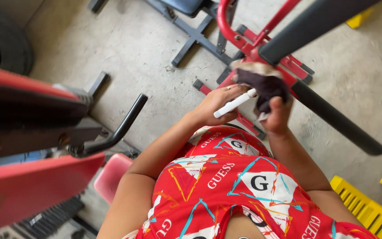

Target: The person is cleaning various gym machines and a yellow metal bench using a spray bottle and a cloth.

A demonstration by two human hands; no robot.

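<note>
Right hand grips a dark rag, wiping the red frame; left hand holds a white pen-like stick, maybe a marker.

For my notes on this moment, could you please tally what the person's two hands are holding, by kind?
White marker-like stick: 1, in the left hand, stick at
Dark cloth: 1, gripped by the right hand, cloth at
Total: 2
</note>
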